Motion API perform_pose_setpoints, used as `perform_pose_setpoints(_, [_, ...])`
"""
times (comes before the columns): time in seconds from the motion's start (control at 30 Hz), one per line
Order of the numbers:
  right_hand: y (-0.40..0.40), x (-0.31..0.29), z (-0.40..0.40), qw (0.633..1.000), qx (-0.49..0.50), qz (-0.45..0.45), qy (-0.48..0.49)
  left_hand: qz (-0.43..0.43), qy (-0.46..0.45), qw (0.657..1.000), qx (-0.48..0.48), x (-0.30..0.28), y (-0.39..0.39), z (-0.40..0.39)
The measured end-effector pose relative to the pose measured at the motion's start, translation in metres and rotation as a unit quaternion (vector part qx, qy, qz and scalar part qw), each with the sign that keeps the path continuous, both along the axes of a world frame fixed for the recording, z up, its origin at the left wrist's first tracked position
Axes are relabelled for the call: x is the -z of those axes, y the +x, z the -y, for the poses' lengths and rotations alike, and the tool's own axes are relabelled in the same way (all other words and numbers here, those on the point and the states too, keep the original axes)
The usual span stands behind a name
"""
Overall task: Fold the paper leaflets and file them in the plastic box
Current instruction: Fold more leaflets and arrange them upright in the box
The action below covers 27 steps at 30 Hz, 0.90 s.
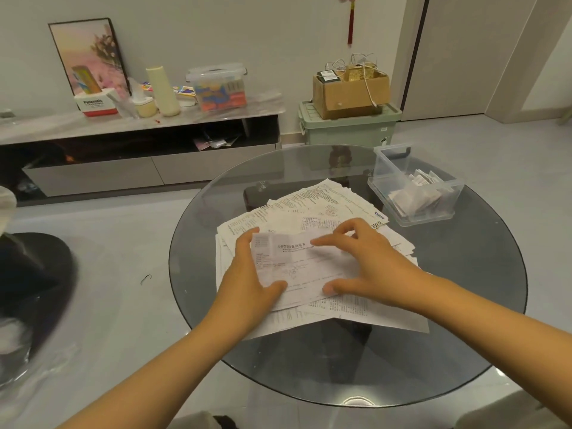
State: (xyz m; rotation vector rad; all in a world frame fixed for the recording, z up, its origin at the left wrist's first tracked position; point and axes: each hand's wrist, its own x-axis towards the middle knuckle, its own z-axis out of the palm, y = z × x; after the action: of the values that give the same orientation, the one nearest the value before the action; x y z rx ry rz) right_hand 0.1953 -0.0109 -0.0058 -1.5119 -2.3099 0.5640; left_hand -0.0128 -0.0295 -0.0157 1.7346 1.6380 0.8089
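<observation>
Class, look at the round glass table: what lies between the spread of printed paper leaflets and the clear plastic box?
In the head view, only bare glass tabletop separates the leaflet pile from the clear plastic box.

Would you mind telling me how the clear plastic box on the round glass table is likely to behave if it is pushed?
The clear plastic box probably slides easily, since it sits on the smooth round glass table. It looks light, holding only a few folded paper leaflets. Standing near the rim, it might go over the edge.
</observation>
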Motion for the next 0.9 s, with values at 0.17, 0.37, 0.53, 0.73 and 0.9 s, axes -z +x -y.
perform_pose_setpoints(0.17, [-0.004, 0.006, -0.001, 0.993, -0.039, 0.107, 0.007, -0.09, 0.032, 0.995, 0.015, 0.002, 0.002, 0.002])
perform_pose_setpoints(0.37, [-0.006, 0.005, -0.002, 0.984, -0.089, 0.146, 0.05, -0.274, 0.099, 0.951, 0.102, 0.001, -0.008, -0.001])
perform_pose_setpoints(0.53, [-0.007, 0.011, 0.001, 0.982, -0.117, 0.133, 0.06, -0.269, 0.044, 0.945, 0.182, 0.007, -0.007, 0.0])
perform_pose_setpoints(0.73, [-0.01, 0.012, 0.005, 0.982, -0.112, 0.11, 0.107, -0.286, 0.072, 0.93, 0.222, -0.01, -0.014, -0.005])
perform_pose_setpoints(0.9, [-0.008, 0.003, 0.002, 0.992, -0.042, 0.057, 0.101, -0.209, 0.072, 0.961, 0.165, -0.016, -0.013, -0.009])
